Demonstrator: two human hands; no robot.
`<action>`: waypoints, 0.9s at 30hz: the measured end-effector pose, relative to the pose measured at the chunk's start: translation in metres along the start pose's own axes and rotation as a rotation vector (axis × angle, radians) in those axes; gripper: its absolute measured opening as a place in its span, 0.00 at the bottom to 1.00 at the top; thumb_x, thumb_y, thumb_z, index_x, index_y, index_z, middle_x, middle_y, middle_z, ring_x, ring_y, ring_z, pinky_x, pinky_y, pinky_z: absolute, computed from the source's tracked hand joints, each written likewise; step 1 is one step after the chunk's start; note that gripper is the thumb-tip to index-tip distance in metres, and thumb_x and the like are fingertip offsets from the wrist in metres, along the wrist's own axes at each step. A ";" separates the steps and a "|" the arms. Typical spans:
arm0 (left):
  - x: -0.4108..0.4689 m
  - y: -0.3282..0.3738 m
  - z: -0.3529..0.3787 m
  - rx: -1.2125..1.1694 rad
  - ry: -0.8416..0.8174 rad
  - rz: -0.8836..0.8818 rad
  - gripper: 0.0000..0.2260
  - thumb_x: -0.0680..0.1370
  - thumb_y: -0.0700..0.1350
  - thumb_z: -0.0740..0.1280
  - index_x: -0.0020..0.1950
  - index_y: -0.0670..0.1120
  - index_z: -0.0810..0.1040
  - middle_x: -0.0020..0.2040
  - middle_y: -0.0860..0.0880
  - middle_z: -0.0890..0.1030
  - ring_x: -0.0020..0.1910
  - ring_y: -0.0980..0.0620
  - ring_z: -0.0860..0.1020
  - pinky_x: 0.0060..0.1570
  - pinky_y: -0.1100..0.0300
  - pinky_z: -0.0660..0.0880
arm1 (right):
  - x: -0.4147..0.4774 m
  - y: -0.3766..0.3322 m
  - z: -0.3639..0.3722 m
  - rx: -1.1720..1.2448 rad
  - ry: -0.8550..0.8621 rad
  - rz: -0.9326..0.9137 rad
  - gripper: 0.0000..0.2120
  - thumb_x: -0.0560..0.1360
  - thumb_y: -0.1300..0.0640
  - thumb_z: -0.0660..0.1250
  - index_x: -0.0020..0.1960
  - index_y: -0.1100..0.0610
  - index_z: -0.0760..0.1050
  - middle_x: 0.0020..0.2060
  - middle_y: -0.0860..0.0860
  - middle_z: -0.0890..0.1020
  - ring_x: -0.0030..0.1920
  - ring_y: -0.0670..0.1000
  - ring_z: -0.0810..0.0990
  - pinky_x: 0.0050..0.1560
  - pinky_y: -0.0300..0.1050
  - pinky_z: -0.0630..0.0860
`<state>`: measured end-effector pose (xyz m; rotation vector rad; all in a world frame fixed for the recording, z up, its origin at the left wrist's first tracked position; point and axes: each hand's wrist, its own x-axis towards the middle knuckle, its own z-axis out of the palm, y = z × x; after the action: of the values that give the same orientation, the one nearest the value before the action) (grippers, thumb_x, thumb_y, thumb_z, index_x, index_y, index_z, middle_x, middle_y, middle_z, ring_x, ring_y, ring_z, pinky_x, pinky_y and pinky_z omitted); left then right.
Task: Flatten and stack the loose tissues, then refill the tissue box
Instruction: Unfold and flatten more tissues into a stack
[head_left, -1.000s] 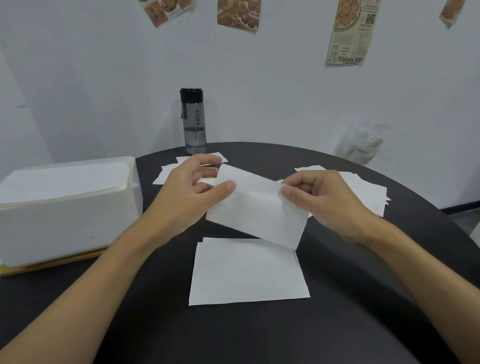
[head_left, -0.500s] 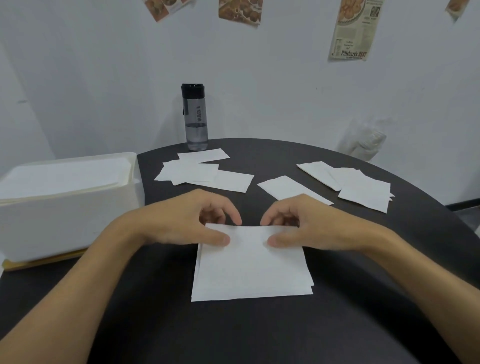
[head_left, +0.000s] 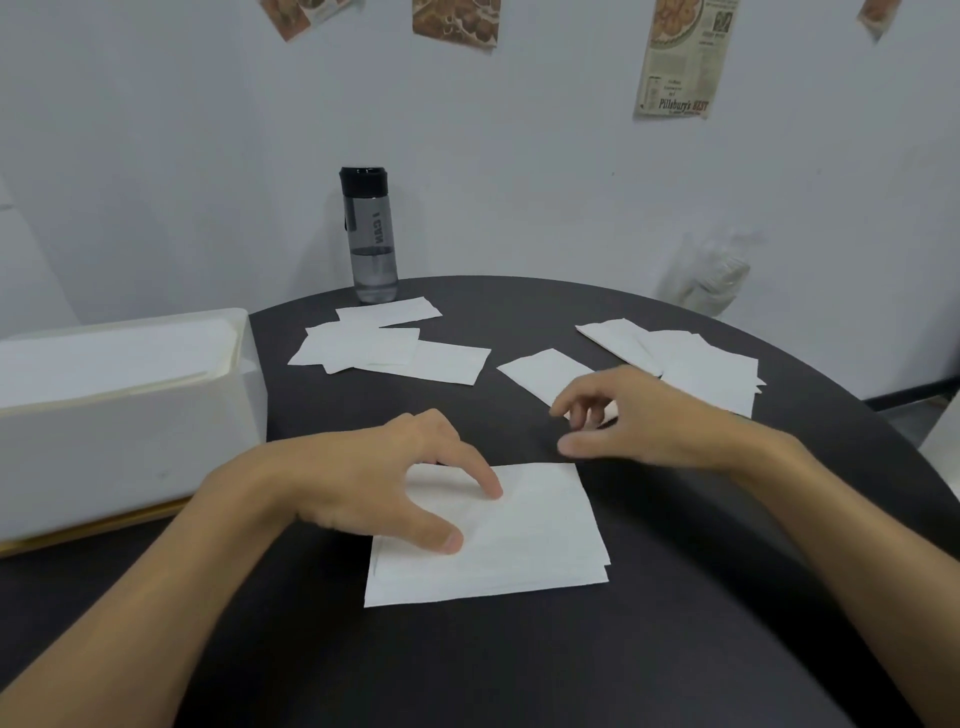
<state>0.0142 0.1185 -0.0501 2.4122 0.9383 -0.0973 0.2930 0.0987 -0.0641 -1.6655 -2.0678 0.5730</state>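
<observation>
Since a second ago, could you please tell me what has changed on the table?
The tissue that both hands held up is now laid on the stack. The right hand has let go and lifted away toward the single loose tissue, holding nothing; the left hand stays pressing on the stack. The tissue box and the bottle have not moved.
</observation>
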 end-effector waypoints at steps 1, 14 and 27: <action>0.000 0.000 0.001 -0.001 0.004 0.002 0.18 0.75 0.55 0.73 0.59 0.75 0.73 0.57 0.70 0.66 0.58 0.74 0.65 0.57 0.67 0.64 | 0.003 0.010 -0.005 -0.029 0.087 0.034 0.10 0.72 0.50 0.75 0.52 0.48 0.80 0.46 0.46 0.80 0.47 0.47 0.78 0.50 0.38 0.75; 0.012 -0.005 0.011 0.022 0.112 0.042 0.18 0.77 0.54 0.71 0.66 0.65 0.73 0.62 0.71 0.68 0.64 0.70 0.68 0.65 0.66 0.65 | 0.006 0.080 -0.024 -0.255 0.508 0.442 0.17 0.76 0.52 0.69 0.53 0.67 0.79 0.50 0.63 0.83 0.55 0.65 0.78 0.55 0.57 0.77; 0.028 -0.008 0.030 0.022 0.406 0.086 0.14 0.77 0.56 0.70 0.62 0.66 0.75 0.66 0.70 0.66 0.70 0.68 0.60 0.67 0.65 0.55 | 0.008 0.077 -0.023 -0.332 0.492 0.422 0.08 0.75 0.61 0.64 0.43 0.61 0.81 0.40 0.57 0.83 0.42 0.59 0.80 0.42 0.50 0.77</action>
<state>0.0339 0.1248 -0.0861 2.5379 1.0055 0.4308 0.3668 0.1232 -0.0878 -2.1862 -1.5199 -0.0795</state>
